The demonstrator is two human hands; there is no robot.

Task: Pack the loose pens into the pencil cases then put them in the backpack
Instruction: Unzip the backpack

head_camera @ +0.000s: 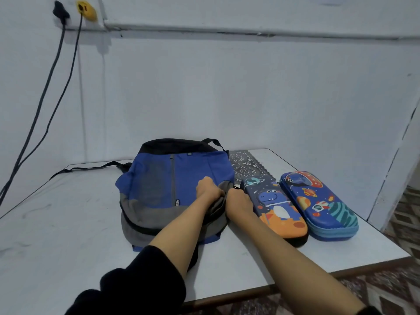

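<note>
Fingertips of the left hand (208, 189) and right hand (238, 201) vanish into the backpack (181, 176); right of it, a patterned mat (246, 165) lies half covered.

Left hand (208, 189) grips the grey side fabric of the blue backpack (172, 178). Right hand (238, 201), just beside it, appears to pinch a zip pull (237, 187). Dinosaur pencil case (276, 208) lies closed against the right hand's outer side, and planet pencil case (318, 205) lies just beyond.

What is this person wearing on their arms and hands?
Both hands are bare: no gloves, rings or watch show on the left hand or right hand. The left arm wears a loose black sleeve pushed up toward the elbow, forearm uncovered. On the right arm only a dark cuff shows at the frame's bottom edge.
</note>
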